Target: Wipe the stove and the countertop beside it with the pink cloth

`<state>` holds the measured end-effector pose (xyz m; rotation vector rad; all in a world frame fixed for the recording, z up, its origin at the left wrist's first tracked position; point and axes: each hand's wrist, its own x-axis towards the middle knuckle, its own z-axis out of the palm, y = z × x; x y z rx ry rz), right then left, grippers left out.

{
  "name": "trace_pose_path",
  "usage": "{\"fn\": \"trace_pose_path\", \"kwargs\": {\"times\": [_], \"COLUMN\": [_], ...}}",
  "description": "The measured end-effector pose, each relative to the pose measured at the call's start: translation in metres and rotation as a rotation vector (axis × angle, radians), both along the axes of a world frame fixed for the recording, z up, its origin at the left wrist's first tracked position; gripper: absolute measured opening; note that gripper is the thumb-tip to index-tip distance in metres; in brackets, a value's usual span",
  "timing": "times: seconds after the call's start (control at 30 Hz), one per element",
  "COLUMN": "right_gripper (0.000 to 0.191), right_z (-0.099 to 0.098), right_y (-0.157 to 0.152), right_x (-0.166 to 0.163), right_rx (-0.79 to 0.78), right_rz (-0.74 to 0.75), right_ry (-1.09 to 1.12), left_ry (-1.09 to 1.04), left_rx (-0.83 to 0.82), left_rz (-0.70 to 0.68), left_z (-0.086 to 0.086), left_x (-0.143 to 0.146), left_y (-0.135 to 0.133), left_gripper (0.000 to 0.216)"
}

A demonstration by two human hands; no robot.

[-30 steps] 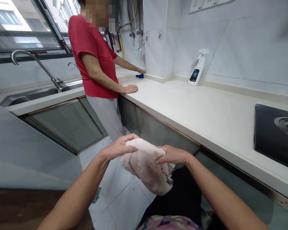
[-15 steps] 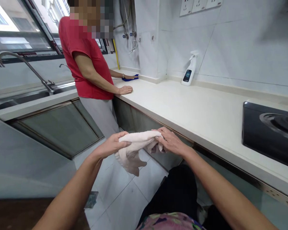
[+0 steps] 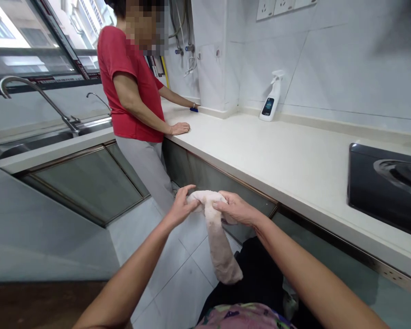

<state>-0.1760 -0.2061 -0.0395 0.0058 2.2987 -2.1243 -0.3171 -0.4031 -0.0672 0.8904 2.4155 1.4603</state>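
A pale, off-white cloth (image 3: 222, 249) is bunched between my two hands, and one long end of it hangs down over the floor. My left hand (image 3: 184, 204) pinches its left side between thumb and fingers. At the other side my right hand (image 3: 235, 208) grips the cloth, with the thumb on top and the fingers mostly hidden behind. Both hands are in mid-air in front of the cabinet doors, just below the counter edge.
A white countertop (image 3: 260, 141) runs along the wall with a spray bottle (image 3: 270, 103) and a black gas stove (image 3: 387, 187). A person in a red shirt (image 3: 137, 100) leans there, one hand on a blue cloth (image 3: 193, 109). A sink (image 3: 30, 145) lies left.
My hands have come closer together, the left moving right, and the cloth's long end now hangs down. The other person's far hand has pushed the blue cloth toward the wall corner.
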Motion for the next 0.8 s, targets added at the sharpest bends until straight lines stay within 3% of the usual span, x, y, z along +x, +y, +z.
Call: {"fn": "trace_pose_path", "kwargs": {"times": [0.1,0.2,0.3,0.43,0.57,0.7,0.8], "right_gripper": [0.041,0.041,0.042,0.043,0.047,0.047,0.05], "right_z": [-0.009,-0.014,-0.016,-0.016,-0.025,-0.046,-0.053], "right_y": [-0.005,-0.004,-0.001,0.007,0.022,0.035,0.037], "right_x": [-0.008,-0.011,-0.009,-0.004,-0.003,-0.002,0.001], "right_rx": [0.013,-0.038,-0.068,-0.113,-0.181,-0.057,-0.018], "right_rz": [-0.155,-0.302,-0.372,-0.336,-0.293,-0.24,-0.218], "right_ry": [-0.003,0.001,0.005,0.005,-0.007,-0.084,-0.098], "left_ry": [0.026,-0.093,-0.145,-0.137,-0.163,-0.273,-0.354], "left_rx": [0.115,0.181,0.146,0.09,0.158,0.186,0.188], "left_rz": [0.144,-0.059,-0.227,-0.207,-0.154,-0.117,-0.165], "left_z": [-0.024,-0.037,-0.042,-0.038,-0.027,-0.02,-0.019], "left_x": [0.022,0.047,0.062,0.061,0.051,0.051,0.055], "left_y": [0.01,0.013,0.017,0.023,0.024,0.02,0.017], "left_gripper": [0.049,0.06,0.07,0.056,0.046,0.045,0.049]}}
